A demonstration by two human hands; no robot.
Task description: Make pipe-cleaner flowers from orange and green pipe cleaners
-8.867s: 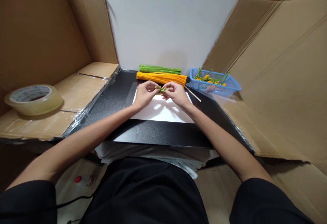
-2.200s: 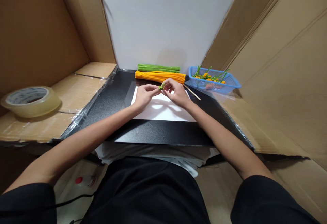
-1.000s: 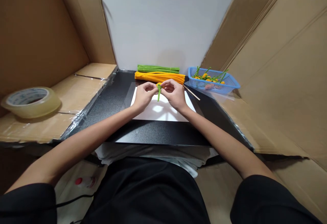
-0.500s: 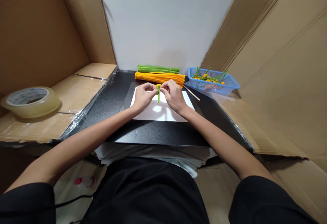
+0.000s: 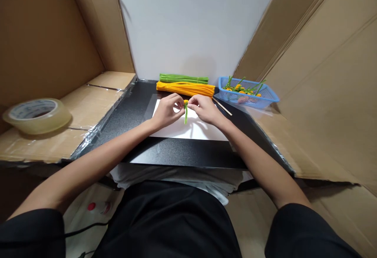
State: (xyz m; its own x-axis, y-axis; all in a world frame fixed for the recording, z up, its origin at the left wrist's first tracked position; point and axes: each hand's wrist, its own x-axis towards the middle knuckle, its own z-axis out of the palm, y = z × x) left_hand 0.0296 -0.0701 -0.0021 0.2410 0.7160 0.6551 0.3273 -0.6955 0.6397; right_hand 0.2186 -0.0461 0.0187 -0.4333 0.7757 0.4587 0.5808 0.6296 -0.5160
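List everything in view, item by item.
Clear packing tape roll: one, clear, on the cardboard ledge at left
Green pipe cleaners: one bundle, green, back of the table
Orange pipe cleaners: one bundle, orange, just in front of the green bundle
Plastic basket: one, blue, back right, holding green-and-orange pipe-cleaner pieces
Wooden stick: one, tan, beside the basket
Paper sheet: one, white, under the hands
Table: one, black, centre
Cardboard panels: several, brown, both sides
Green-stemmed pipe-cleaner piece: one, green and orange, between both hands
Left hand: one, pinching the piece
Right hand: one, pinching the piece
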